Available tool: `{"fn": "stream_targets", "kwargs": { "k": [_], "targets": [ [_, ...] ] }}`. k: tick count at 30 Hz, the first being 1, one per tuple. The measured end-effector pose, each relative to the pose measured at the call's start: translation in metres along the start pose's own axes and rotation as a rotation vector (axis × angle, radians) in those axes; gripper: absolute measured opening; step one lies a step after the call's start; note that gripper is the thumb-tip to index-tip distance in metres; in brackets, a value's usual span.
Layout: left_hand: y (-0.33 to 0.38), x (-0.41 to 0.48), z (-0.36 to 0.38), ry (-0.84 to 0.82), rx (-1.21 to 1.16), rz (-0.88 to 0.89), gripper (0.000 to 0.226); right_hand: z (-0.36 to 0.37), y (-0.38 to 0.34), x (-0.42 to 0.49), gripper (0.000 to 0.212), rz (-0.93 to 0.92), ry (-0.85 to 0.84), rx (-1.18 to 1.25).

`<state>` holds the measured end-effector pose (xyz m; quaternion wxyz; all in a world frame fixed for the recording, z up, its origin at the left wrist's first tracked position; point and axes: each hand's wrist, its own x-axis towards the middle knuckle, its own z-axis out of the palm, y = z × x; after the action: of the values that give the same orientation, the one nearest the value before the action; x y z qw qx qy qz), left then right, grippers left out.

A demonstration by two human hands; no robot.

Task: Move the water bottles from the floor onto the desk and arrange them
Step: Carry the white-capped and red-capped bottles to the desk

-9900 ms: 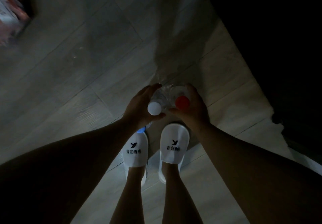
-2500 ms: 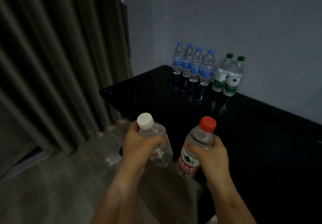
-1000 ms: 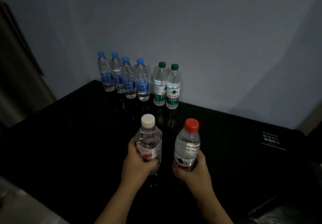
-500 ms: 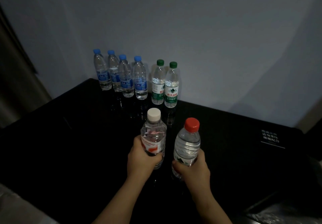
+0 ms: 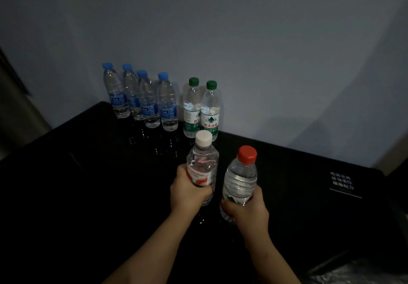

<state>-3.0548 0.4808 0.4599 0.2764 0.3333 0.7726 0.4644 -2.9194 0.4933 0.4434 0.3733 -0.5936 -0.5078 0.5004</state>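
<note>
Left hand (image 5: 190,192) grips the white-cap bottle (image 5: 202,166), right hand (image 5: 247,209) the red-cap bottle (image 5: 240,177), both over the worktop (image 5: 88,184).

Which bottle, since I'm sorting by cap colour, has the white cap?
The white-capped bottle in the left hand; the right hand holds a red-capped bottle, the others wear blue caps or green caps.

Wall (image 5: 242,41): plain, pale grey-blue, dimly lit, filling the upper half of the view. Curtain (image 5: 15,111): dull grey-brown fabric, at the far left edge beside the wall. Printed notice (image 5: 342,183): short lines of white characters over a thin white rule, far right, too small to read; crinkled plastic sheet (image 5: 357,272), glossy, bottom right corner.
</note>
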Motion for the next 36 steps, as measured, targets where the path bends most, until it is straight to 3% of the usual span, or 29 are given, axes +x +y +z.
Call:
{"fn": "stream_targets", "kwargs": {
  "k": [16,21,27,36],
  "targets": [
    [0.05,0.094,0.078,-0.176,-0.001,0.051,0.066,-0.009,-0.025,0.111,0.062,-0.04,0.047,0.044],
    [0.064,0.124,0.094,-0.22,0.025,0.118,0.073,-0.013,-0.033,0.148,0.069,-0.034,0.077,0.036],
    [0.072,0.159,0.115,-0.225,0.041,0.183,0.069,-0.015,-0.036,0.187,0.068,-0.042,0.129,0.029],
    [0.083,0.191,0.118,-0.382,0.071,0.284,0.059,-0.014,-0.034,0.221,0.07,-0.08,0.156,-0.013]
  ]
}}
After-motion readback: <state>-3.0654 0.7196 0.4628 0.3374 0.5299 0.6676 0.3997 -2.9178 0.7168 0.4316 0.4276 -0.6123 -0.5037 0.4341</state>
